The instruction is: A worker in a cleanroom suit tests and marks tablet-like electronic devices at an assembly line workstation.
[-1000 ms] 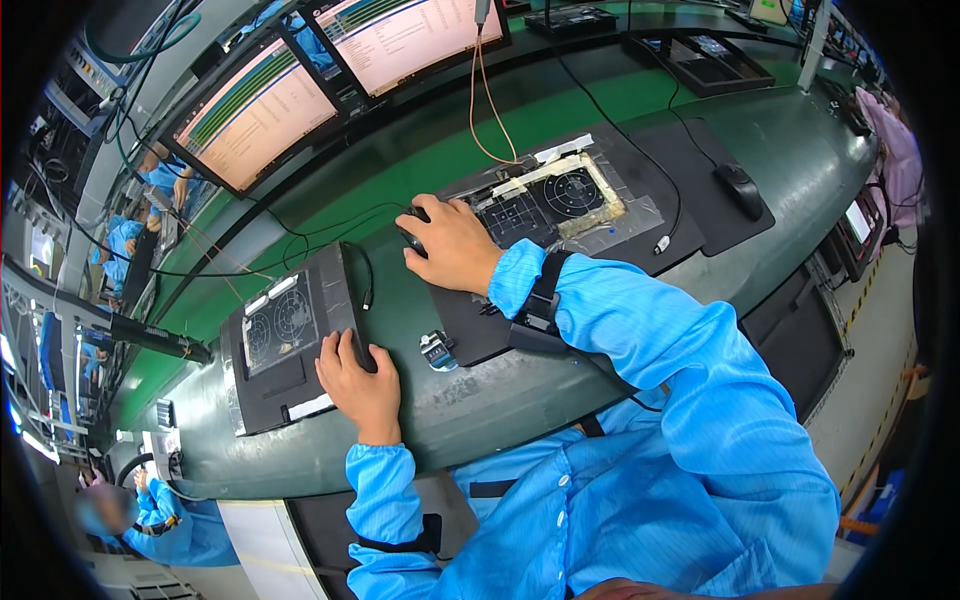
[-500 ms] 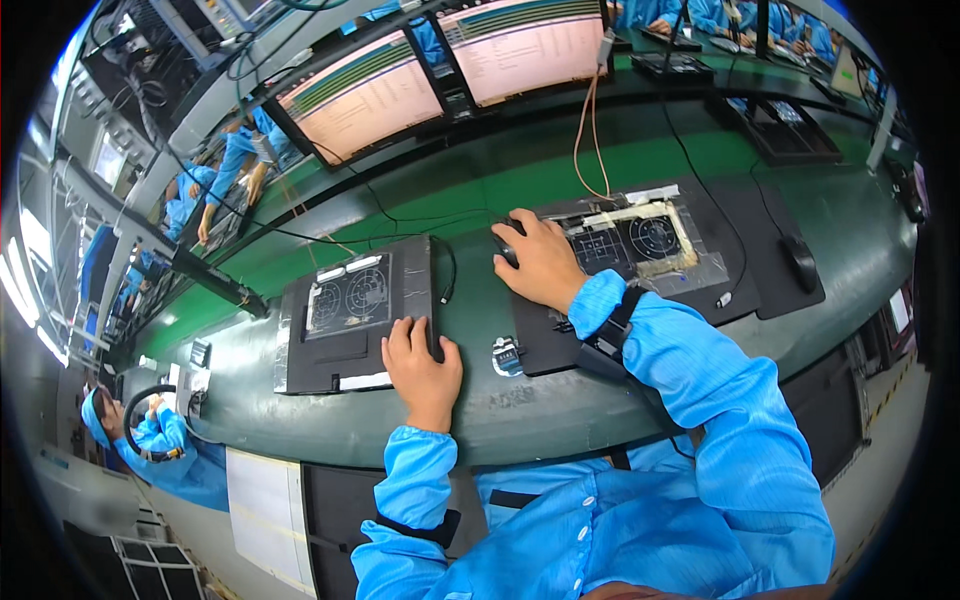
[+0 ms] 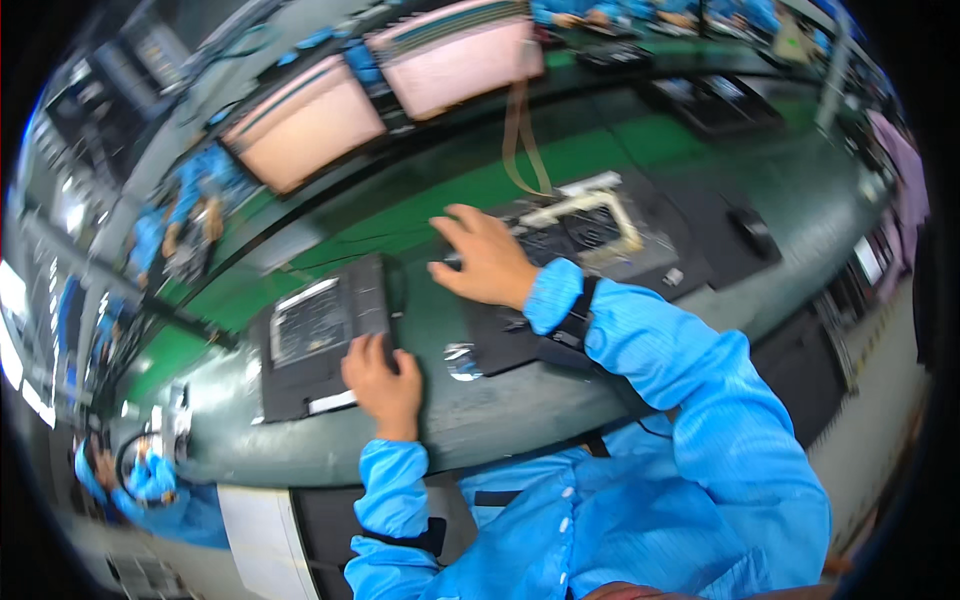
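Note:
My right hand [image 3: 487,262] is spread over a dark mouse [image 3: 453,261], its fingers raised and apart; the mouse shows only partly beneath them. On the near right corner of a black fixture board [image 3: 292,378] rests my left hand [image 3: 384,388], fingers extended and thumb out to the side. A small dark patch lies between that thumb and forefinger, too blurred to name. Set into the left board is a dark panel [image 3: 312,322] with circular line patterns. A similar panel framed in pale tape [image 3: 632,238] sits right of my right hand, on a black mat [image 3: 500,345].
A small shiny part [image 3: 462,362] lies between the boards. Another black mouse [image 3: 750,232] sits at the right, and a black tray [image 3: 715,108] farther back. Two monitors [image 3: 305,122] stand behind the green bench [image 3: 480,420]. A pale cable [image 3: 520,140] hangs down. Co-workers in blue are around.
My view has shifted, so the bench appears farther left and is blurred. My right fingers have lifted and spread from the mouse. My left hand remains at the board's corner.

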`<state>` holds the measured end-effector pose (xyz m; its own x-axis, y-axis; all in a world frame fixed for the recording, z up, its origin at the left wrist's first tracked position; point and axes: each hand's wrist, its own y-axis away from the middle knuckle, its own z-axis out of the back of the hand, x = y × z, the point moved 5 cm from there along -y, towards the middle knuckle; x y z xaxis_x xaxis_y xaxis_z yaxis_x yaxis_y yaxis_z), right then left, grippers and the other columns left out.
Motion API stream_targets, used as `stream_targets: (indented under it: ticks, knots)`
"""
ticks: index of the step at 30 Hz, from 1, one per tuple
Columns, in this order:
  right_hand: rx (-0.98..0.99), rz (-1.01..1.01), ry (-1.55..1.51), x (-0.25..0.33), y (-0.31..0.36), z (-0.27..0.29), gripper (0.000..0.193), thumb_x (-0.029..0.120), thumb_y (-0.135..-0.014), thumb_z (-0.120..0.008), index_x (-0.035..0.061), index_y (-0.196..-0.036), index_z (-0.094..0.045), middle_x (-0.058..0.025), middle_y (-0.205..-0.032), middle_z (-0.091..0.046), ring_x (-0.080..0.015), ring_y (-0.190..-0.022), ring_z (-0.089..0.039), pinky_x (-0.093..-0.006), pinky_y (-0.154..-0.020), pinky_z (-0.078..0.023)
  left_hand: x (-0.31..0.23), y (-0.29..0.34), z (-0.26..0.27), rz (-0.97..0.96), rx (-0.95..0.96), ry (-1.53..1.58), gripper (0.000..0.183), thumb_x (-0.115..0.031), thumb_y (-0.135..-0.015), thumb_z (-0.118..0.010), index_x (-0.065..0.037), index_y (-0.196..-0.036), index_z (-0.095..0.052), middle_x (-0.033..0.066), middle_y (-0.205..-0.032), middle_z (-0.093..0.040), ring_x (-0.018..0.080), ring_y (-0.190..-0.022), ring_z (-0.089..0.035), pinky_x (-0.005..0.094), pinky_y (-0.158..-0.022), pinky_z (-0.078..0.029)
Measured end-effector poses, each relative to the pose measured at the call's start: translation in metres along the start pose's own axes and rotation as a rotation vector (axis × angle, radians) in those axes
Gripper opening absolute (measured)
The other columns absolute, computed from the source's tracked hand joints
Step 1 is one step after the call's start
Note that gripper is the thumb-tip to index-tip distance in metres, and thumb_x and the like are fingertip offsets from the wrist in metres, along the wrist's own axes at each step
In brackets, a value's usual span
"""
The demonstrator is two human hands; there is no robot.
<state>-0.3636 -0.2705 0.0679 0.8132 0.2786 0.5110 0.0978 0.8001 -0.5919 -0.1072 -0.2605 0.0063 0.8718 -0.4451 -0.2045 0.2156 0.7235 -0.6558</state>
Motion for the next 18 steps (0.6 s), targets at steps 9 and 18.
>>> stream_targets:
  ticks: [9, 18]
  knots:
    - [-0.270, 0.001, 0.424, -0.124, 0.068, 0.244, 0.044, 0.032, -0.084, -0.079, 0.0019, -0.115, -0.073, -0.0234, -0.126, -0.066, -0.0424, -0.112, -0.066, -0.0480, -0.098, -0.053, -0.004, 0.001, 0.002, 0.024, 0.042, 0.022, 0.038, -0.014, -0.085, -0.071, 0.002, -0.119, -0.070, 0.0200, -0.133, -0.062, 0.0414, -0.123, -0.057, 0.0520, -0.108, -0.043]
    - [-0.178, -0.405, 0.556, -0.217, 0.220, 0.323, 0.055, 0.025, -0.089, -0.078, 0.0091, -0.139, -0.062, -0.0199, -0.148, -0.051, -0.0417, -0.133, -0.054, -0.0482, -0.111, -0.045, -0.005, 0.003, 0.003, 0.018, 0.038, -0.007, 0.042, -0.017, -0.085, -0.071, 0.001, -0.123, -0.068, 0.0210, -0.135, -0.062, 0.0395, -0.133, -0.054, 0.0571, -0.119, -0.035]
